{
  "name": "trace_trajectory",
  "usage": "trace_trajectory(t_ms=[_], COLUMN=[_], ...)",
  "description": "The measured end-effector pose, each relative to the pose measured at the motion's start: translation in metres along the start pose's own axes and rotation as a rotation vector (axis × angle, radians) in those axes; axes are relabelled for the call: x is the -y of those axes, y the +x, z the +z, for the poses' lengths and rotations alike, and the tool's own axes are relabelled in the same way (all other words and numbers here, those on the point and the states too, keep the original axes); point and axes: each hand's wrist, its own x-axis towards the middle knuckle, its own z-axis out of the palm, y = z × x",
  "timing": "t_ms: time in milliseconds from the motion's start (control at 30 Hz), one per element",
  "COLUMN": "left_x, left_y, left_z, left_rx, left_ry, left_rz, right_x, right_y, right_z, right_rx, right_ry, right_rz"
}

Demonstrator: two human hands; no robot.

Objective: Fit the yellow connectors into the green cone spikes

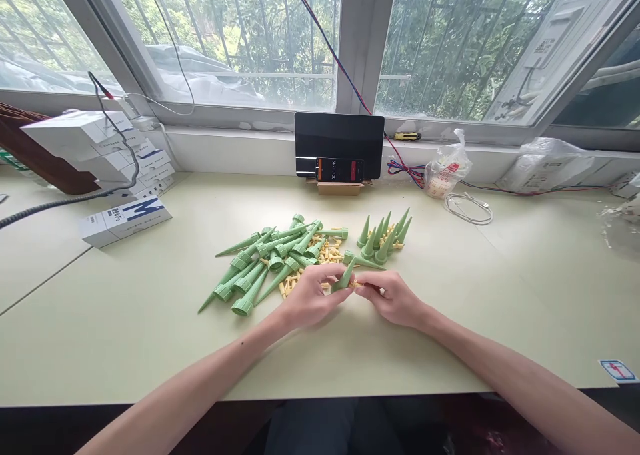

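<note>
My left hand [315, 298] is closed around a green plastic spike [344, 278], its pointed end tilted up. My right hand [393, 297] pinches a small yellow plastic piece [355, 283] against the side of that spike, near its wide end. Whether the piece sits in the spike cannot be made out. Left of and beyond my hands lies a loose heap of green spikes [270, 248], with many small yellow pieces [327, 249] among them. One more spike [367, 262] lies flat just beyond my fingers. Farther right, several spikes [385, 238] stand upright with yellow pieces beside them.
A phone [340, 170] with a running timer leans on a dark screen [340, 135] at the back. White boxes [125, 221] are stacked at the left. A knotted plastic bag [447, 168] and a coiled white cable [469, 209] lie at the back right.
</note>
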Motion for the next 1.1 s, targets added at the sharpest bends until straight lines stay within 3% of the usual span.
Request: trace_trajectory(t_ms=[333, 633, 867, 1033, 1100], left_x=[0.0011, 0.0023, 0.0019, 0.0037, 0.0067], left_y=[0.0042, 0.005, 0.0036, 0.0017, 0.0003], left_z=[0.0014, 0.0002, 0.0027, 0.0047, 0.0062], left_rx=[-0.05, -0.037, -0.088, -0.183, -0.163], left_ry=[-0.104, -0.159, 0.002, 0.26, 0.36], left_rz=[-0.085, -0.071, -0.036, 0.018, 0.073], right_x=[-0.0018, -0.0041, -0.0056, -0.0051, -0.0027], right_y=[0.0013, 0.0026, 0.0033, 0.0032, 0.002], right_z=[-0.0001, -0.0037, -0.0046, -0.0049, -0.0041], right_rx=[-0.07, -0.16, -0.177, -0.319, -0.362], right_ry=[-0.031, -0.048, -0.035, -0.079, -0.077], right_rz=[0.035, 0.078, 0.102, 0.115, 0.1])
